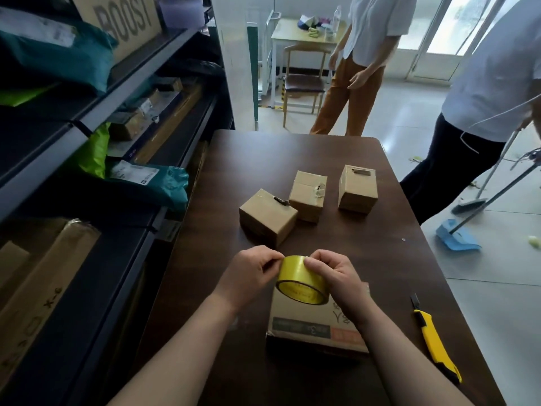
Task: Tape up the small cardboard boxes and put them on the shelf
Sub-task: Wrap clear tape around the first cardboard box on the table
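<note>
View from above of a dark brown table (366,259), with a person's two bare forearms reaching in from the bottom edge, cut off at the elbows. Both hands hold a roll of yellow tape (298,281) on edge, just above a flat printed box (307,326). The right hand (333,276) has its grip closed over the top of the roll. The left hand (251,273) pinches at the roll's upper left edge with thumb and forefinger; whether a loose end of tape sits in that pinch cannot be made out. The roll and right wrist hide the far part of the flat box, and its printed label is too blurred to read.

Three small cardboard boxes stand on the table beyond the hands: a near left box (268,219), a middle box (307,196) just beside it, and a far right box (357,189) standing apart. All are closed, so their contents are hidden. Each has a small dark scrap on top that is hard to identify.

A yellow utility knife (436,338) lies near the table's right edge.

To the left, a dark metal shelf (117,92) runs out of frame, holding teal parcel bags (58,54), a bright green bag (93,153) and cartons, one printed BOOST (126,22); its lower levels are dim.

Beyond the table stand two people, cut off above the chest, one with a broom and blue dustpan (456,235)
</note>
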A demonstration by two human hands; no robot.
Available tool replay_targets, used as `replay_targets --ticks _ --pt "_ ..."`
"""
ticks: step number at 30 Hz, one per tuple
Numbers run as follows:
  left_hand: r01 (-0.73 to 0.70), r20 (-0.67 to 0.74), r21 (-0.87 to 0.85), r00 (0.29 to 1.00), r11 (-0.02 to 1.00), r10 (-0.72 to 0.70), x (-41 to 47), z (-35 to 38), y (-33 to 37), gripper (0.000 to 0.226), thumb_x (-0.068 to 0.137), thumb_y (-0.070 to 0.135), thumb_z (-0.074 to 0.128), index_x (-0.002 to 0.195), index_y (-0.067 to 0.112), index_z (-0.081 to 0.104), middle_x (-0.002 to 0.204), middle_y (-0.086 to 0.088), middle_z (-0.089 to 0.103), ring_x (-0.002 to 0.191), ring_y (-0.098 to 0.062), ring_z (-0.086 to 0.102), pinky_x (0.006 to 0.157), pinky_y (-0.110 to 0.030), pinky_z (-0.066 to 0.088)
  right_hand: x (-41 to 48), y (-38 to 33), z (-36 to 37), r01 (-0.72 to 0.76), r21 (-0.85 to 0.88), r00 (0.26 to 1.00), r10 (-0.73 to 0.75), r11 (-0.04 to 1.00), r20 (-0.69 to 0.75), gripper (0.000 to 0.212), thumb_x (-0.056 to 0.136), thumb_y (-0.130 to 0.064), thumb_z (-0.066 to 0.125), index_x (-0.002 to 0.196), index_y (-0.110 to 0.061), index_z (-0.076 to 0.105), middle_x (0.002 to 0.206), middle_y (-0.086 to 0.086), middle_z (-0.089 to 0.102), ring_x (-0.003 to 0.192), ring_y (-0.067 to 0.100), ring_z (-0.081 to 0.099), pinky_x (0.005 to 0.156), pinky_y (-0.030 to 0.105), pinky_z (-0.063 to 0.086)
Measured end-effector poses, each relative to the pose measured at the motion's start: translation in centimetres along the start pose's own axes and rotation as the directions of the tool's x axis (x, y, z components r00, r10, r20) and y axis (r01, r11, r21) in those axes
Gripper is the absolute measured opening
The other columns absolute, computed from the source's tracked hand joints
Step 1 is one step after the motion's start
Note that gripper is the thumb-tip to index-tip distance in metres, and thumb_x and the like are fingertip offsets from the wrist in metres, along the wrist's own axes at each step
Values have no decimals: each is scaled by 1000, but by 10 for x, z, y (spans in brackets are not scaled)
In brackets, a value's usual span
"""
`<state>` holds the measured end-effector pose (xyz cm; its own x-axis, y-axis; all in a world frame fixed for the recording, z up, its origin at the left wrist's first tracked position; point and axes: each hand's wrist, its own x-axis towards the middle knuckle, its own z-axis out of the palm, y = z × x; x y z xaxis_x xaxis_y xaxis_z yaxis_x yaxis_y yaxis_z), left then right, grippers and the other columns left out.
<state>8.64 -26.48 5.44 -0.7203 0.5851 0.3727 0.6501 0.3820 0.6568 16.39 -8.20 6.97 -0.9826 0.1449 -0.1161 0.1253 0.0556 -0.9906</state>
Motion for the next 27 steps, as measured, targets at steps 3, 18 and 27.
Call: replay_targets --ticks 3,18,27 --pt "13 -21 8 1000 1000 -13 -3 3 3 13 88 20 64 94 13 73 87 2 70 78 -6 65 69 -26 55 0 0 -5 -29 -16 1000 29 999 9 24 78 -34 64 70 -11 64 64 0 52 61 9 46 56 19 38" --pt "556 251 -539 823 633 -509 9 -1 24 17 92 -1 52 97 7 67 85 -10 70 79 -21 68 72 -29 57 5 9 -16 -24 -139 999 29 990 38 20 86 -32 67 71 -19 67 64 -8 55 63 5 50 58 23 40" --pt "760 471 -439 649 479 -597 17 7 21 7 91 13 64 94 7 62 77 -7 59 65 -13 59 61 -25 55 5 13 -21 6 -208 997 9 978 75 22 87 -34 67 76 -16 67 65 -10 57 62 1 52 57 19 41"
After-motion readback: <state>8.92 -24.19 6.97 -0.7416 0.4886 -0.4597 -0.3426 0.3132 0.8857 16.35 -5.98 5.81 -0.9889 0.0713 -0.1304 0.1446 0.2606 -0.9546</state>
